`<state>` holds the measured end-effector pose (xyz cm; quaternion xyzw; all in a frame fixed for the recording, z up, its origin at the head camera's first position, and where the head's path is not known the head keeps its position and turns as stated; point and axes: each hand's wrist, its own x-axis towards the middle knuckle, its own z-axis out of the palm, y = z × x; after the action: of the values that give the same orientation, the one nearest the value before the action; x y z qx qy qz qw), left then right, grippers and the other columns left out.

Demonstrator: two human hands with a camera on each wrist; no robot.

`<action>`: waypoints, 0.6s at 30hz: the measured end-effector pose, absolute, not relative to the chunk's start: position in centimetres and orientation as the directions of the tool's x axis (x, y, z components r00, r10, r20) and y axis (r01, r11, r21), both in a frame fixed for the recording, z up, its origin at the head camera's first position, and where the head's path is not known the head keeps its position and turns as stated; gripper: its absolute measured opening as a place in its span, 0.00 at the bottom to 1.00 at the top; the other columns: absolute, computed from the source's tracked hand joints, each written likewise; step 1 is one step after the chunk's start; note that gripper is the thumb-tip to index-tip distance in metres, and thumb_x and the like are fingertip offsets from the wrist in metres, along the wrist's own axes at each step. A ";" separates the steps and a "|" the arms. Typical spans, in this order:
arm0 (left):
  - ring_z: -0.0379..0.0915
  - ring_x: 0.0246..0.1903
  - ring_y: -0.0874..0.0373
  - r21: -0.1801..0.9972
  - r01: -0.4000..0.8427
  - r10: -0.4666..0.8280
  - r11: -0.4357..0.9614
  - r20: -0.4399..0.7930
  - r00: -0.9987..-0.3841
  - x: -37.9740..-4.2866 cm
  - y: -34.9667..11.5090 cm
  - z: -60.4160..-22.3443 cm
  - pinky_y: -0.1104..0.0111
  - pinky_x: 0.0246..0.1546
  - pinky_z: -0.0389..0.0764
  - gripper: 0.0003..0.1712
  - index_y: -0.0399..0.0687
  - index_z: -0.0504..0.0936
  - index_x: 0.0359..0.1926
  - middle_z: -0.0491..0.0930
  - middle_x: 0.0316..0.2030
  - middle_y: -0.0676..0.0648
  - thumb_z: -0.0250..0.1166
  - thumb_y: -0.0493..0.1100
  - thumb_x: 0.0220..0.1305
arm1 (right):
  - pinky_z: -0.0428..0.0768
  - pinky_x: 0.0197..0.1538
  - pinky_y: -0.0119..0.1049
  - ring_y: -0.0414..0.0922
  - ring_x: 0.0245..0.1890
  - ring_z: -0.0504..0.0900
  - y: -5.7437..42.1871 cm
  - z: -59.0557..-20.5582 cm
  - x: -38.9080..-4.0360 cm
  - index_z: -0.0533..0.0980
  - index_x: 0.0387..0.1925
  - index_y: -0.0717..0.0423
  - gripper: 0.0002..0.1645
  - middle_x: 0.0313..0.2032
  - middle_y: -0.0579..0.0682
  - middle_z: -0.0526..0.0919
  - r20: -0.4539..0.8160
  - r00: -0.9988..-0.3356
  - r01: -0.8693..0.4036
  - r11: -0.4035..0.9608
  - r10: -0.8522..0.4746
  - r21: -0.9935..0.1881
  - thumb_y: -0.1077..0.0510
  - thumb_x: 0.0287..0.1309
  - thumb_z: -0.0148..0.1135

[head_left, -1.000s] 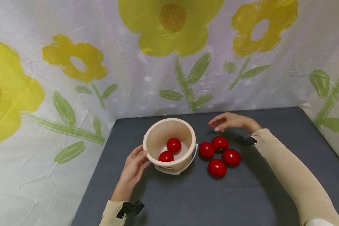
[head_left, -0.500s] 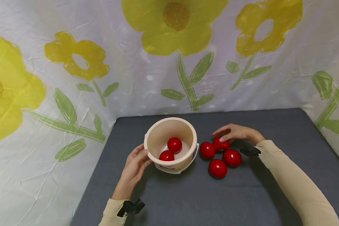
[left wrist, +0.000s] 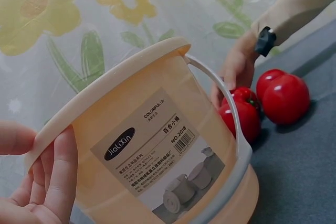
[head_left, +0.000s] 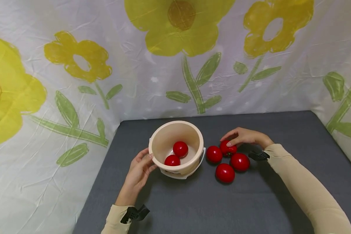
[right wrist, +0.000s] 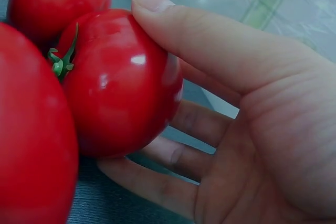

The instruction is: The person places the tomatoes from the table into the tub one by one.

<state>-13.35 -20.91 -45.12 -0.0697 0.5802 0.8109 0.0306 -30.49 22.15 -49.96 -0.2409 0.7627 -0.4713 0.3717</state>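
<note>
A cream bucket stands tilted on the dark cloth, with two red tomatoes inside. My left hand grips its left rim between thumb and fingers; the left wrist view shows the fingers against the labelled outer wall. To the bucket's right, my right hand holds the rearmost tomato of a small cluster. In the right wrist view, the thumb lies on top of that tomato and the other fingers reach round its side and underneath. A green stem shows at its left.
Beside the held tomato lie three more: a left one, a right one and a front one. The bucket's pale handle hangs down on its right side. Behind the table rises a curtain with yellow flowers.
My right hand has come down from above the cluster onto the rear tomato and taken hold of it. The left hand and bucket have stayed in place.
</note>
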 end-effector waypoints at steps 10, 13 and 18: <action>0.81 0.38 0.63 0.928 -0.194 -0.070 -0.319 -0.227 -0.971 -13.4 -20.6 -44.5 0.72 0.36 0.86 0.27 0.34 0.61 0.66 0.78 0.50 0.48 0.55 0.31 0.68 | 0.85 0.46 0.37 0.38 0.45 0.84 22.9 -47.9 -31.0 0.74 0.62 0.62 0.27 0.56 0.60 0.81 -0.308 -0.646 -0.046 0.439 -0.698 -0.897 0.58 0.63 0.64; 0.81 0.37 0.63 0.925 -0.202 -0.073 -0.323 -0.237 -0.969 -13.4 -20.6 -44.4 0.72 0.35 0.85 0.26 0.34 0.61 0.66 0.78 0.49 0.49 0.54 0.31 0.69 | 0.85 0.46 0.38 0.39 0.45 0.83 23.0 -46.5 -31.3 0.74 0.62 0.61 0.27 0.56 0.57 0.82 -0.305 -0.658 -0.053 0.446 -0.689 -0.893 0.58 0.63 0.63; 0.80 0.36 0.63 0.916 -0.212 -0.071 -0.339 -0.250 -0.966 -13.5 -20.6 -44.4 0.72 0.34 0.85 0.26 0.36 0.61 0.66 0.80 0.46 0.51 0.54 0.30 0.69 | 0.84 0.49 0.39 0.39 0.48 0.83 22.9 -44.0 -31.8 0.72 0.63 0.63 0.28 0.57 0.57 0.81 -0.298 -0.659 -0.059 0.443 -0.690 -0.894 0.58 0.64 0.63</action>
<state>-13.45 -20.57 -44.38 -0.1235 0.5731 0.8089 0.0437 -31.77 22.85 -43.98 -0.2400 0.7804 -0.4698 0.3357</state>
